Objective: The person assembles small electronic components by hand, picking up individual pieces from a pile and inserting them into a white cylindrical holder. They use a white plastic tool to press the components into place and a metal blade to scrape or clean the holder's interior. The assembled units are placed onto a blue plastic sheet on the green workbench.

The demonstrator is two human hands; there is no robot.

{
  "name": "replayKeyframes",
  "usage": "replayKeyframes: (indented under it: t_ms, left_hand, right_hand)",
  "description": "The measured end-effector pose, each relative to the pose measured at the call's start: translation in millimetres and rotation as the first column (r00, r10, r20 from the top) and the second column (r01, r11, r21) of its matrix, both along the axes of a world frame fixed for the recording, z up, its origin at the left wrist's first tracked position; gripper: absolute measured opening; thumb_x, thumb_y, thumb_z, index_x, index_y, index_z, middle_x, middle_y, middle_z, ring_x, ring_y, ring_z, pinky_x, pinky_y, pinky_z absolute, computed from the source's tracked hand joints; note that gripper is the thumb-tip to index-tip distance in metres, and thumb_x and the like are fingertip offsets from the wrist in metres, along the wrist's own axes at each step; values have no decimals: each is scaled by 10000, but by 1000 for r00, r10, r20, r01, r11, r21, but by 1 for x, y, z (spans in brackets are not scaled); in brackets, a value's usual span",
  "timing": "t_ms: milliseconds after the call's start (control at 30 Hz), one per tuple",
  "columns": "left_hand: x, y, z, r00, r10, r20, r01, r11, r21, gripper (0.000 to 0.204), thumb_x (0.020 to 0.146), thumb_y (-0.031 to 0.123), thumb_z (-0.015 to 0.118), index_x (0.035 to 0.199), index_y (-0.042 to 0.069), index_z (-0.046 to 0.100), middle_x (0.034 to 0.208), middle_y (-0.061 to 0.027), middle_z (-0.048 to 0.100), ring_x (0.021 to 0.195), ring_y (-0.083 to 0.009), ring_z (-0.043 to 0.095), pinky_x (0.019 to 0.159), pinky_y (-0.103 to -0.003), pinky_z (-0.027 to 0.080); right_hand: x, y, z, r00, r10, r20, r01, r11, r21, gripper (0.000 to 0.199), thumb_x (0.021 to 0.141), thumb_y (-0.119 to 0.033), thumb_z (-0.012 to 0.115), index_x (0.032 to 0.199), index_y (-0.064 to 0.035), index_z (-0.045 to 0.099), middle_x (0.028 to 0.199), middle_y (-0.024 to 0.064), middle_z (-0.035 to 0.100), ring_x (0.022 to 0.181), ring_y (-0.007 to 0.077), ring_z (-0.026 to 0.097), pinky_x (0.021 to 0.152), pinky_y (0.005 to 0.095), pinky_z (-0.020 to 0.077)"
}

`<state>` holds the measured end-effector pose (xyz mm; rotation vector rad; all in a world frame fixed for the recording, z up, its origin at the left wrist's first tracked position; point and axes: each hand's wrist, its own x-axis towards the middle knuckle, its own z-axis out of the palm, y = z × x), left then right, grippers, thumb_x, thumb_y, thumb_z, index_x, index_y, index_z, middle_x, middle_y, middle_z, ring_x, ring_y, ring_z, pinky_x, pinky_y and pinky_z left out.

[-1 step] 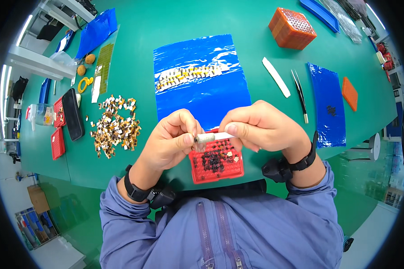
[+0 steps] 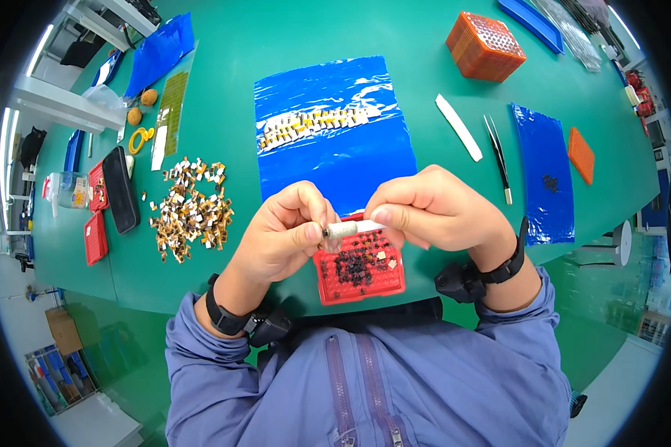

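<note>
Both hands meet over a red tray [image 2: 361,287] that has many small black parts and a few pale square pieces in it. My left hand [image 2: 294,227] pinches the dark tip of a small grey cylindrical piece [image 2: 341,229] between thumb and forefinger. A translucent bit hangs just under that piece. From the other side my right hand [image 2: 432,212] grips a white stick [image 2: 367,225], thumb over forefinger, and the stick's end meets the grey piece. Whether the two are joined cannot be made out. Behind the hands lies a blue sheet [image 2: 335,167] bearing rows of small white-and-yellow parts [image 2: 317,125].
Left of the hands is a heap of small white-and-brown parts [image 2: 192,212], beside a black phone [image 2: 121,190] and yellow scissors [image 2: 138,140]. To the right lie a white strip [image 2: 458,128], tweezers [image 2: 497,156] and another blue sheet [image 2: 542,149]. An orange tray stack [image 2: 484,56] stands farther back.
</note>
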<state>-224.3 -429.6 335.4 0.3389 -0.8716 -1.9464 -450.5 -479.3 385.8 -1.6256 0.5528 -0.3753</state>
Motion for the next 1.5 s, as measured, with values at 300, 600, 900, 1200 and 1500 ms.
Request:
replayKeyframes:
  t_ms: [300, 600, 900, 1200, 1500]
  left_hand:
    - [0, 0, 3, 997, -15, 75, 17, 1000, -22, 181, 889, 164, 614, 856, 63, 469, 760, -70, 546, 712, -157, 552, 682, -296, 467]
    - [0, 2, 1, 997, -12, 77, 13, 1000, -17, 142, 867, 102, 637, 857, 42, 509, 792, -66, 586, 742, -131, 583, 681, -253, 459]
    - [0, 4, 2, 990, -44, 136, 49, 998, -33, 135, 858, 86, 641, 862, 35, 516, 802, -69, 584, 750, -133, 579, 686, -253, 461]
    - [-1, 5, 6, 996, -79, 30, 80, 996, -40, 129, 867, 75, 620, 874, 39, 497, 772, -93, 601, 735, -178, 608, 678, -296, 482]
    - [2, 4, 12, 949, 112, 296, 0, 935, -355, 192, 708, -90, 711, 789, 25, 579, 777, -97, 633, 747, -196, 628, 675, -309, 498]
  right_hand:
    - [-2, 0, -10, 994, -50, 97, 62, 990, -128, 99, 878, -112, 609, 898, -16, 625, 672, 14, 598, 581, 56, 531, 515, 210, 413]
    - [-4, -1, -7, 991, -59, 121, 77, 986, -146, 121, 862, -158, 646, 868, -38, 635, 591, -12, 547, 535, 40, 466, 493, 199, 375]
    - [-6, -6, -9, 995, 2, 100, 19, 978, -208, 111, 851, -123, 649, 840, -14, 636, 595, 14, 561, 525, 51, 471, 483, 214, 369]
    - [-13, -10, -9, 995, -43, 87, 59, 981, -182, 124, 811, -87, 697, 839, 17, 635, 657, 20, 592, 556, 55, 493, 484, 204, 362]
    - [-11, -15, -12, 984, -159, 76, 166, 982, -91, 104, 862, -78, 641, 897, 18, 622, 718, -13, 587, 637, 31, 490, 536, 186, 370]
